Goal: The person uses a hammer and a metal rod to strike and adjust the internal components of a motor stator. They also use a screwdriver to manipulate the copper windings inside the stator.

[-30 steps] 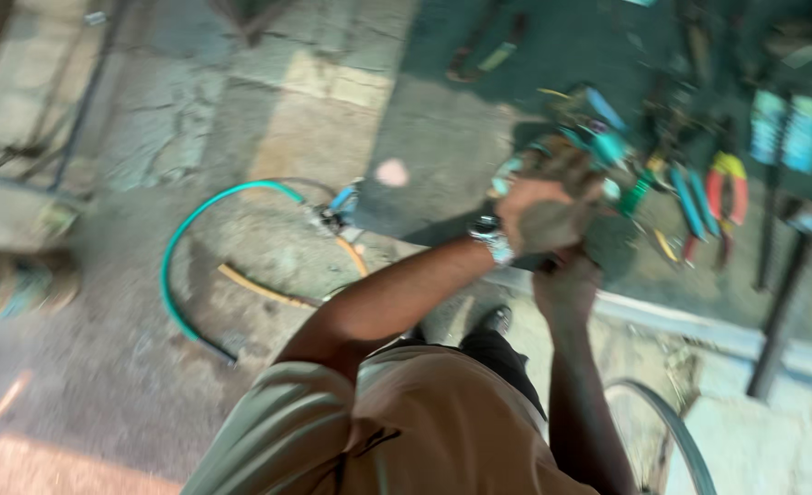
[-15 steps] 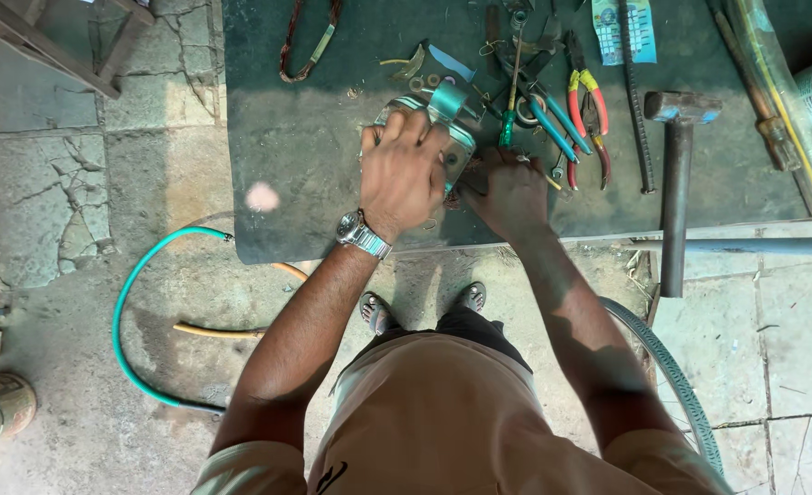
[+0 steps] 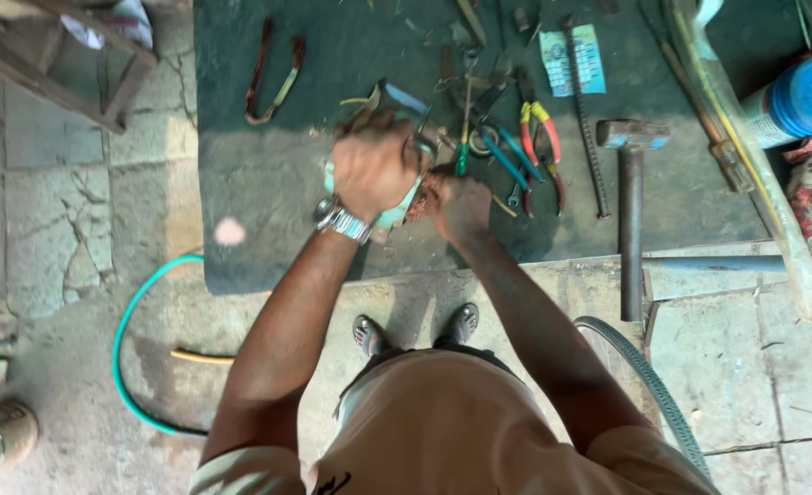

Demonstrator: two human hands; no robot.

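My left hand (image 3: 374, 170), with a metal wristwatch (image 3: 342, 220) on its wrist, is closed over a pale green metal part (image 3: 397, 213) above the dark mat (image 3: 268, 156). My right hand (image 3: 461, 203) grips the same part from the right, at a coppery-looking end (image 3: 421, 200). Most of the part is hidden under my fingers. Just beyond my hands lies a heap of hand tools: a green-handled screwdriver (image 3: 464, 137), blue-handled pliers (image 3: 505, 158) and red-and-yellow pliers (image 3: 541, 137).
A hammer (image 3: 630, 211) lies right of the tools, its handle over the mat's near edge. A long file (image 3: 585, 137), a blue-lidded container (image 3: 795, 101), a wooden stick (image 3: 754, 156), a green hose (image 3: 126, 348), a grey hose (image 3: 649, 385) and a wooden frame (image 3: 66, 64) surround me.
The camera has swung down and to the right, bringing the mat and tools square into view. Both hands stay clamped on the green part, now lower over the mat.
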